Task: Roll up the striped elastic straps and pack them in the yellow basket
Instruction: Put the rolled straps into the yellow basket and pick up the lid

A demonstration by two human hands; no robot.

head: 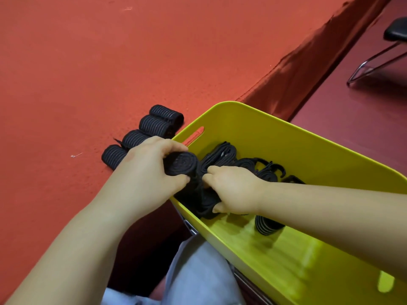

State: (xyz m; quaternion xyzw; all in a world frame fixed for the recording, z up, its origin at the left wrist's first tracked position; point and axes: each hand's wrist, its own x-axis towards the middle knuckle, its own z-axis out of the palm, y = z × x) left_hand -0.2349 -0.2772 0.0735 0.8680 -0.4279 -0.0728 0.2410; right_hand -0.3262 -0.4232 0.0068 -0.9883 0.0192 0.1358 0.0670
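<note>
While the left hand [145,166] grips a rolled strap [180,165], the right hand [233,190] pinches its tail.

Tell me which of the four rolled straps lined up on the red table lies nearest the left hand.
The near-end roll, closest to the person: the left hand partly covers it, while the other three run away toward the far roll beside the yellow basket.

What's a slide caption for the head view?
Both hands, left hand and right hand, roll a striped strap over the yellow basket; four finished rolls wait on the table.
</note>
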